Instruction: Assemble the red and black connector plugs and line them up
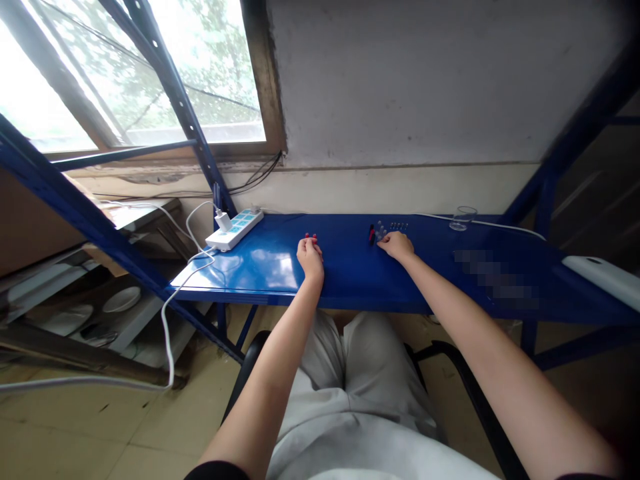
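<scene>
My left hand (311, 257) is over the blue table, its fingers curled closed. Small red bits show at its fingertips, but I cannot tell whether they belong to a held thing. To the right, my right hand (397, 246) reaches down with thumb and fingers pinched together. Its fingertips are at a cluster of small clear pieces (380, 230), and whatever they grip is hidden. Beside the cluster stands a small red and black thing (371, 234). Behind the right hand, several tiny shiny pieces (399, 227) lie in a row.
A white power strip (235, 230) with a plug and cable lies at the left end of the blue table (350, 280). Toward the right are a clear round cup (463, 219), a white cable and a white device (603, 277). Blue metal posts rise at both sides.
</scene>
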{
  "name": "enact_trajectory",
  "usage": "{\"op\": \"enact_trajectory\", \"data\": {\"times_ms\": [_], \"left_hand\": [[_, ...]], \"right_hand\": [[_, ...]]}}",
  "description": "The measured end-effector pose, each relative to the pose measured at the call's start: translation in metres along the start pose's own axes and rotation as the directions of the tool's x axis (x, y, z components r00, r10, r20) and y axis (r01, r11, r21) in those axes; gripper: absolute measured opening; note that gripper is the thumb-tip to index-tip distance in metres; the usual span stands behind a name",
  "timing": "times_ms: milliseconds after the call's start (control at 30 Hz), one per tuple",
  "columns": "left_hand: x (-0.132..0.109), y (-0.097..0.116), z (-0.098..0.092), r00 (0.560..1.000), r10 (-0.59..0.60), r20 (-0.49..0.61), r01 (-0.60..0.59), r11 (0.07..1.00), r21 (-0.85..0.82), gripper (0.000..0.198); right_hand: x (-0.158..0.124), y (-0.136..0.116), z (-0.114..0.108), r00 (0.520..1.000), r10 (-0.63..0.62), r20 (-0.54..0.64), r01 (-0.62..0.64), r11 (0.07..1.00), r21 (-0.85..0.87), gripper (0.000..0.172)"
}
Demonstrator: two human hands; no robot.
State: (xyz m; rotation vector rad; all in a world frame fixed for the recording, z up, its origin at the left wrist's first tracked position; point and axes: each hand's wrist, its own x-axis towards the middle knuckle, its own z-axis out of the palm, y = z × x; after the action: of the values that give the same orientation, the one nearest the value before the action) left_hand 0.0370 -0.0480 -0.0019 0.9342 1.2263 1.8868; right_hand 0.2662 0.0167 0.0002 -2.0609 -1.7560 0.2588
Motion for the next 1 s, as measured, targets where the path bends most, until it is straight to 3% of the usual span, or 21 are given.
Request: {"op": "enact_trajectory", "data": {"times_ms": [200,367,433,567,667,767,867,1000], "left_hand": [[0.004,-0.004,-0.001,0.998,0.002,-0.058,-0.005,0.999,-0.042,0.019],[0.006,-0.003,-0.003,0.994,-0.008,-0.110,0.000,0.998,-0.068,0.019],[0.005,-0.001,-0.003,0.992,-0.013,-0.124,0.004,0.997,-0.071,0.019],[0.004,0.000,-0.001,0.993,0.017,-0.118,-0.025,0.998,-0.065,0.018],[0.006,-0.001,-0.004,0.995,0.032,-0.091,-0.033,0.999,-0.008,0.017],[0.012,-0.001,-0.016,1.000,0.023,-0.001,-0.022,0.991,0.135,0.013],[0.015,0.003,-0.030,0.988,0.061,0.145,-0.119,0.895,0.430,0.014],[0.011,0.012,-0.032,0.928,0.110,0.355,-0.347,0.599,0.722,0.045]], "right_hand": [[-0.007,-0.001,-0.009,0.997,0.023,0.075,-0.019,0.998,-0.054,0.036],[-0.030,-0.009,-0.016,0.993,0.065,-0.095,-0.063,0.998,0.018,0.030],[-0.041,-0.020,-0.017,0.973,0.032,-0.230,-0.014,0.997,0.080,0.023],[-0.059,-0.052,-0.009,0.898,-0.156,-0.412,0.233,0.962,0.143,0.021],[-0.066,-0.065,0.003,0.850,-0.260,-0.458,0.370,0.914,0.168,0.023],[-0.070,-0.065,0.014,0.835,-0.335,-0.437,0.451,0.871,0.194,0.023],[-0.073,-0.060,0.019,0.837,-0.348,-0.422,0.470,0.852,0.230,0.024],[-0.077,-0.059,0.020,0.844,-0.376,-0.382,0.491,0.828,0.270,0.022]]}}
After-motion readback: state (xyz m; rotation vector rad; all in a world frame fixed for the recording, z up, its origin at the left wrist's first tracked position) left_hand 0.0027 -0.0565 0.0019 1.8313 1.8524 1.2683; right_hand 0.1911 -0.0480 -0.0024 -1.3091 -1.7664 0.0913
